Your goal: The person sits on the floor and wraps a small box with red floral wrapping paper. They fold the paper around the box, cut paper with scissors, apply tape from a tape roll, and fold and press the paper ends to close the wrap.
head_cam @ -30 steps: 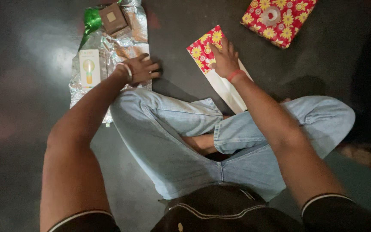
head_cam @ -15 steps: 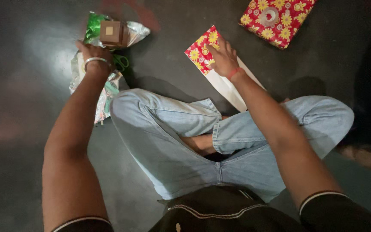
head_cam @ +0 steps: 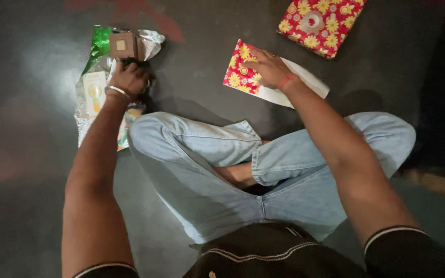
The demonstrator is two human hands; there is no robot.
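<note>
I sit cross-legged on a dark floor. My left hand [head_cam: 129, 78] is curled in a fist over the crumpled silver foil wrap [head_cam: 85, 122], closed on the green-handled scissors [head_cam: 148, 85], which are mostly hidden under it. A small brown box [head_cam: 122, 45] stands just beyond the knuckles. A slim white box [head_cam: 93, 92] lies on the foil to the hand's left. My right hand [head_cam: 266, 68] rests on a sheet of red floral wrapping paper [head_cam: 237, 74], fingers holding it down against the floor, with the white underside [head_cam: 310, 83] showing to the right.
A gift wrapped in the same red floral paper [head_cam: 319, 23] lies at the far right. Green foil [head_cam: 99, 44] sticks out beside the brown box. My jeans-clad knees [head_cam: 181, 149] fill the middle.
The left hand went from the foil's right edge up to the brown box, then closed where the scissors lay; the foil got bunched up. The right hand turned the floral sheet flatter, towards the right.
</note>
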